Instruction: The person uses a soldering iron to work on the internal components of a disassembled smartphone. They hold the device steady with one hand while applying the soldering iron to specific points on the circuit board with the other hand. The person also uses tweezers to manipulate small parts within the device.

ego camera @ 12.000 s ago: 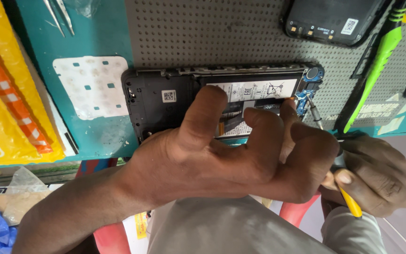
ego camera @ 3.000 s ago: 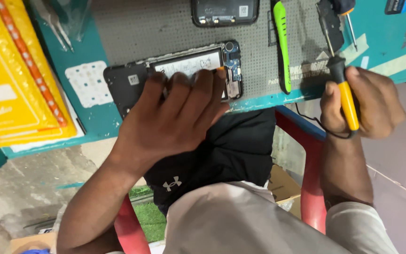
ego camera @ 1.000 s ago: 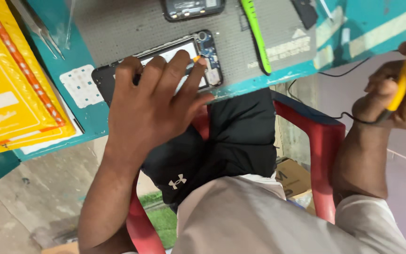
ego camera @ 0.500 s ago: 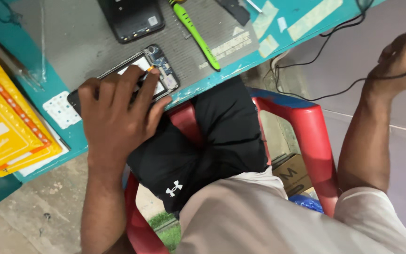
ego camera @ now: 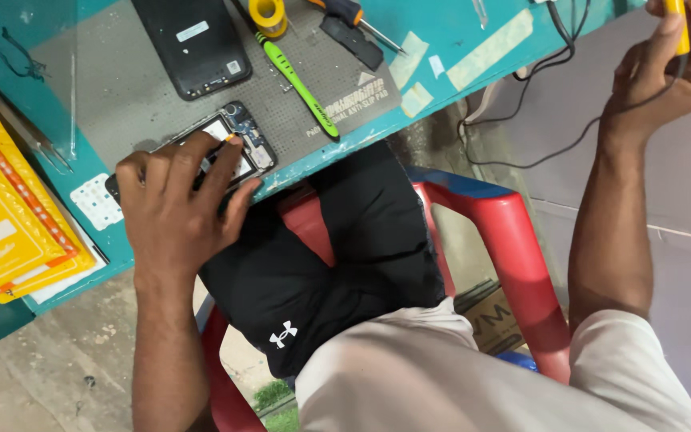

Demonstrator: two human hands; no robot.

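Head view, looking down. Nearest the camera: pale shirt, black shorts (ego camera: 337, 264), and a red plastic chair (ego camera: 513, 256). Left hand (ego camera: 177, 208) lay palm-down with fingers spread over the opened phone (ego camera: 237, 148) at the near edge of the teal bench (ego camera: 49, 88), pressing on it rather than closing round it; the phone's upper end with its circuit board showed past the fingertips. Half a second earlier the hand covered the phone the same way, so no change there. Right hand (ego camera: 669, 60) was raised off to the right, clear of the bench, clenched around a yellow-handled tool (ego camera: 676, 24); it sat slightly lower and further into frame than before. A black cable (ego camera: 537, 152) hung below the bench edge near it. Yellow packets (ego camera: 9, 216) lay just left of the phone. Farther back on the grey work mat (ego camera: 121, 88): a green pry tool (ego camera: 297, 84), a black back cover (ego camera: 193, 44), a yellow tape roll (ego camera: 267, 14), and a screwdriver (ego camera: 357, 18).
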